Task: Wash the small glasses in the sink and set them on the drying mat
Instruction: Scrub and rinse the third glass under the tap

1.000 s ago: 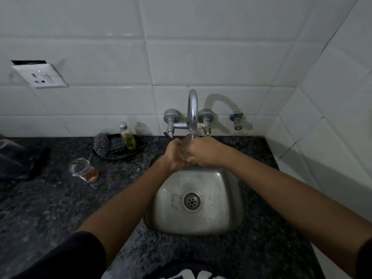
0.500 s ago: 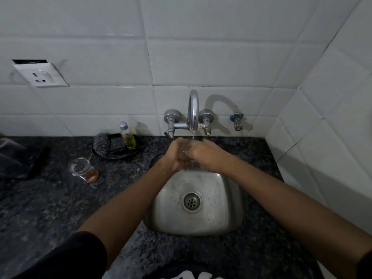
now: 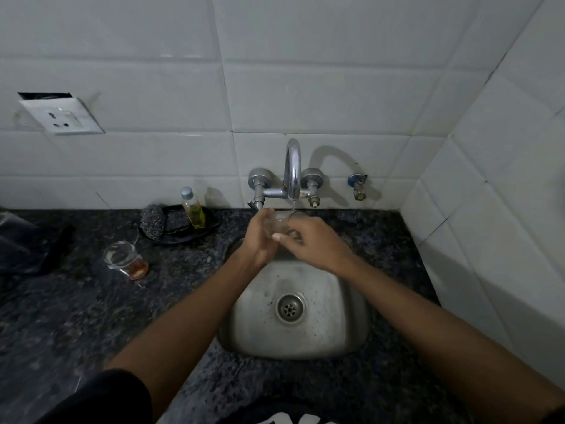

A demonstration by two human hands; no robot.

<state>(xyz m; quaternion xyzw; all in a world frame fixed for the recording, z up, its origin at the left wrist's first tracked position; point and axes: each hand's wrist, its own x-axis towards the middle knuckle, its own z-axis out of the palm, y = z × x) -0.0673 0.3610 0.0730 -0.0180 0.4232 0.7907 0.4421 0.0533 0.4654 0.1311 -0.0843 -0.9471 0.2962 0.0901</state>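
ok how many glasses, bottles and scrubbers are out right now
glasses: 2, one held under the tap and one with brown dregs on the counter
bottles: 1, yellow liquid
scrubbers: 1
total: 4

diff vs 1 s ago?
Little changed. Both hands keep hold of the small glass under the tap; the right hand has shifted slightly, so more of the glass shows. Left hand grip unchanged. The dirty glass on the counter stayed put.
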